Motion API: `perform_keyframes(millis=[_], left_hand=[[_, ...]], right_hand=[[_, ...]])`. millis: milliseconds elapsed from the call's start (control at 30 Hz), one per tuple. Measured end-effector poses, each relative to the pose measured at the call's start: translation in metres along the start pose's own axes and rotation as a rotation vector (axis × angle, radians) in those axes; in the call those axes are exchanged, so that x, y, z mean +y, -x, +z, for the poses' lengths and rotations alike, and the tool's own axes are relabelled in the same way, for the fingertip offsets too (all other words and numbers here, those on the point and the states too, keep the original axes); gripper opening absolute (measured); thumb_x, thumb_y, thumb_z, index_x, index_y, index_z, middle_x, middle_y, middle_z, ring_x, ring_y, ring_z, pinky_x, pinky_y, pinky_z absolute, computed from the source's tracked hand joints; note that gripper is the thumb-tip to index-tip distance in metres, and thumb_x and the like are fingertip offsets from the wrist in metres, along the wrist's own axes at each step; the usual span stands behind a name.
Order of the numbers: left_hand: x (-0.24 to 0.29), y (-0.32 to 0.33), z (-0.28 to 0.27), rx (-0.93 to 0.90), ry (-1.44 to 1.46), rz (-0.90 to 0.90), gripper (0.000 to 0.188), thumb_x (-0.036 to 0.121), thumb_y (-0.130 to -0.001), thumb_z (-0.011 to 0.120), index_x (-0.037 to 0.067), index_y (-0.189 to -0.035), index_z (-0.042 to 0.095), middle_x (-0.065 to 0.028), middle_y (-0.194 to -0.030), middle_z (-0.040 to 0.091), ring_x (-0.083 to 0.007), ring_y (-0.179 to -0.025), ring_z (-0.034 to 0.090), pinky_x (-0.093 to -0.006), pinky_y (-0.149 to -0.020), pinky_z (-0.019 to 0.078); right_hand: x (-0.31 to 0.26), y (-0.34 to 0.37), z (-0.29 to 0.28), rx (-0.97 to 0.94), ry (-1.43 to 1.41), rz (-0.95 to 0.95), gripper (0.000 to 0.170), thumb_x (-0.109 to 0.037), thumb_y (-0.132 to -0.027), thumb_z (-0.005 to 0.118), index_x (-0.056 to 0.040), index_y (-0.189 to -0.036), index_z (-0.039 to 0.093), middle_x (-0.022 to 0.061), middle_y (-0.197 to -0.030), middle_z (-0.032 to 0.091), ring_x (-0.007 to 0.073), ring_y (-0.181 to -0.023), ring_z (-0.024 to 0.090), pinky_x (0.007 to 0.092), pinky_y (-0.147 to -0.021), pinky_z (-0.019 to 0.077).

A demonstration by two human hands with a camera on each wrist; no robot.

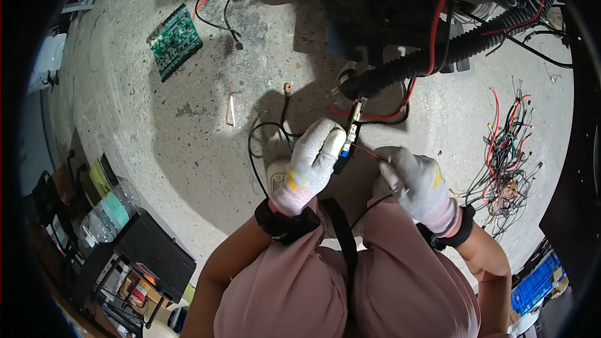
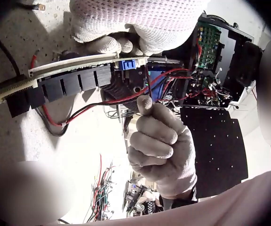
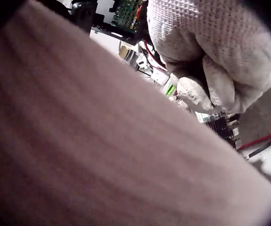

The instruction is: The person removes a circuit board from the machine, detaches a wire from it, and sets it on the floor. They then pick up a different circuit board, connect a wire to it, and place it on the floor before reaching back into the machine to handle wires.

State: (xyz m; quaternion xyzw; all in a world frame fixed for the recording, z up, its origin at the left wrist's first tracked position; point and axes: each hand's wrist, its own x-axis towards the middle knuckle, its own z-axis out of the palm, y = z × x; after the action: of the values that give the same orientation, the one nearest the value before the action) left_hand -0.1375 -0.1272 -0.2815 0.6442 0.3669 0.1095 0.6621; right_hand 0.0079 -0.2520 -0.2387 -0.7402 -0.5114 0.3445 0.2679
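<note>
A long circuit board point(image 1: 355, 122) with pale connectors is gripped by my gloved left hand point(image 1: 313, 156) above the floor, its fingers behind the board's upper edge in the left wrist view. Black finned heatsink blocks point(image 2: 74, 84) line one side of it, and a blue connector point(image 2: 127, 65) sits near one end. My gloved right hand point(image 1: 416, 184) pinches a thin reddish-brown wire point(image 1: 368, 150) between thumb and forefinger, its other fingers curled in. The wire runs to the board beside the blue connector. Pink cloth point(image 3: 102, 132) fills much of the right wrist view, hiding the right fingertips' work.
A black corrugated tube point(image 1: 426, 56) and red cables reach down from dark equipment ahead. On the floor lie a green circuit board point(image 1: 176, 44), a tangle of wires point(image 1: 510, 156), and a black cable point(image 1: 285, 109) with a copper lug. A plastic bottle point(image 1: 109, 213) is at left.
</note>
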Motion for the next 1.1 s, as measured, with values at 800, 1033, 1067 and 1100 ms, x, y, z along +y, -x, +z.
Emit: perform_keyframes(millis=[800,1033,1067,1100], left_hand=[[-0.004,-0.003,-0.004,-0.032,-0.023,0.115,0.012,0.013,-0.089,0.045,0.002,-0.086,0.05,-0.0001,-0.073,0.045,-0.0061,-0.064,0.041,-0.0202,-0.058,0.0356],[-0.008,-0.001,-0.003,-0.018,0.004,0.078,0.012,0.014,-0.089,0.046,0.003,-0.087,0.051,0.0011,-0.073,0.045,-0.0053,-0.063,0.041,-0.0194,-0.056,0.0352],[-0.007,-0.002,-0.004,-0.018,0.005,0.078,0.012,0.014,-0.089,0.046,0.003,-0.087,0.051,0.0011,-0.073,0.045,-0.0053,-0.063,0.041,-0.0194,-0.056,0.0352],[-0.007,-0.002,-0.004,-0.025,-0.003,0.088,0.012,0.013,-0.089,0.046,0.003,-0.087,0.051,0.0014,-0.073,0.045,-0.005,-0.063,0.041,-0.0193,-0.056,0.0351]], right_hand=[[0.019,0.009,-0.011,-0.069,-0.229,-0.196,0.015,-0.004,-0.086,0.048,0.0011,-0.1,0.048,0.0143,-0.096,0.058,0.019,-0.087,0.059,0.0293,-0.073,0.0475],[0.007,0.01,-0.014,-0.048,-0.336,0.064,0.018,0.0,-0.086,0.046,0.0034,-0.103,0.052,0.0139,-0.087,0.061,0.0223,-0.08,0.062,0.0302,-0.07,0.0487],[0.007,0.01,-0.014,-0.073,-0.343,0.156,0.02,-0.002,-0.086,0.047,0.0037,-0.104,0.052,0.0137,-0.087,0.061,0.0208,-0.078,0.062,0.0294,-0.069,0.0486],[0.008,0.009,-0.014,-0.098,-0.349,0.247,0.022,-0.004,-0.087,0.047,0.004,-0.106,0.052,0.0136,-0.086,0.061,0.0193,-0.077,0.062,0.0285,-0.068,0.0484]])
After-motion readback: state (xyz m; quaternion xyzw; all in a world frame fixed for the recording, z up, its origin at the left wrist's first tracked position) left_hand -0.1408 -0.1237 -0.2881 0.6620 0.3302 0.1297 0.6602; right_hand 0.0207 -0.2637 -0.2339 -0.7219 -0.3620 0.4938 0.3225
